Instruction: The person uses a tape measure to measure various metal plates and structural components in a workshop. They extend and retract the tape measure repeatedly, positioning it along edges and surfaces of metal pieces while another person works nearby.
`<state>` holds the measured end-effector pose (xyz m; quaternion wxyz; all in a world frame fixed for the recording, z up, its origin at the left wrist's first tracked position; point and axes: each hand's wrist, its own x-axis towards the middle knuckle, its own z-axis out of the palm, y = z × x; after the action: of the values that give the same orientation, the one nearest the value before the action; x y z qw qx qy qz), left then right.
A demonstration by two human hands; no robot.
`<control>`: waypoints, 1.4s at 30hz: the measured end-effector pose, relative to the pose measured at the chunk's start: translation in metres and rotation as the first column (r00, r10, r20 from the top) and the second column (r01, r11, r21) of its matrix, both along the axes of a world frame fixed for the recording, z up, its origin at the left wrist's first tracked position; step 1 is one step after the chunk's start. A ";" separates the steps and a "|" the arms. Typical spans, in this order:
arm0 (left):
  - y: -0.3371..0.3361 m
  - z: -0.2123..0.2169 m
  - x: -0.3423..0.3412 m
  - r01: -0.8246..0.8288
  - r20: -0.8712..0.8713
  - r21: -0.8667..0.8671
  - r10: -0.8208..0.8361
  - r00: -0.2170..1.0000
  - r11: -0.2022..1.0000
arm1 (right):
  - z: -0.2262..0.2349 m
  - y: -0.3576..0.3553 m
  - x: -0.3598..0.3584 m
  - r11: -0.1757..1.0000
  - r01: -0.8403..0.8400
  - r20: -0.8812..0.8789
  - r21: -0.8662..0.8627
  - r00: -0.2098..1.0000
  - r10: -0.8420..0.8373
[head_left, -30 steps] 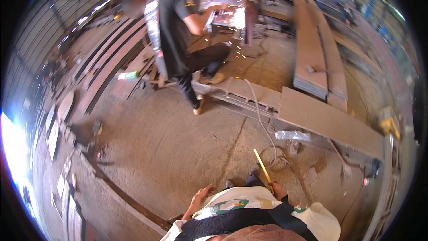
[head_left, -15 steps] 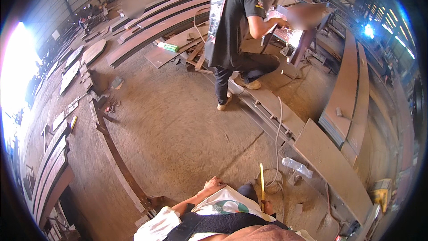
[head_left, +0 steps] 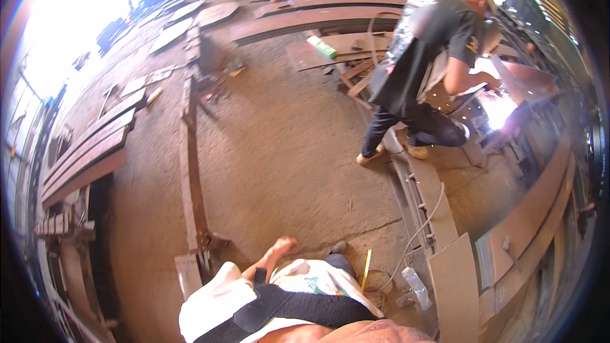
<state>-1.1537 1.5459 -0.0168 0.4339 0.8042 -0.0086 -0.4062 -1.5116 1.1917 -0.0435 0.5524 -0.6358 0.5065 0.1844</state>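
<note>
My left hand (head_left: 281, 246) is out in front of my body, past the hem of my white shirt (head_left: 219, 295). It is small and smeared, so its finger shape does not show clearly, and no object can be made out in it. On my right a thin, straight yellow strip (head_left: 366, 269), like a ruler or tape measure blade, sticks up beside my body. My right hand is out of sight behind my torso, where the lower end of the strip disappears. A dark shoe (head_left: 339, 248) shows beyond my shirt.
A co-worker (head_left: 426, 57) bends over bright welding sparks (head_left: 502, 111) ahead right. Flat steel plates (head_left: 454, 286) and a hose (head_left: 427, 221) lie on my right, near a clear plastic wrapper (head_left: 415, 287). A long steel bar (head_left: 194, 178) runs along the left; stacked plates (head_left: 89, 159) stand beyond it.
My view has swung left, so the co-worker and plates appear farther right. My right hand, earlier seen holding the yellow strip, has gone out of sight. My left hand has moved off my shirt front.
</note>
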 end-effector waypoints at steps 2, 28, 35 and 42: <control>0.055 -0.017 -0.002 -0.586 0.047 0.122 0.585 0.810 0.801 | -0.003 -0.015 0.032 0.994 -0.102 0.005 0.050 0.995 0.102; 0.191 -0.015 0.163 -0.677 -0.131 0.172 0.698 0.704 0.716 | -0.001 0.017 0.505 0.990 -0.095 -0.061 -0.106 0.994 0.089; 0.303 -0.011 0.386 -0.871 0.008 0.022 0.871 0.491 0.491 | -0.084 0.057 0.566 0.965 -0.098 0.133 -0.242 0.982 0.133; 0.263 0.006 0.528 -0.801 0.097 0.058 0.795 0.599 0.596 | 0.064 0.089 0.624 0.997 0.077 0.214 0.018 0.974 -0.079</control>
<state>-0.6254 1.8094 -0.0112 0.5302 0.7548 0.3581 -0.1447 -0.8878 1.2805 0.0208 0.6138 -0.6290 0.4675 0.0953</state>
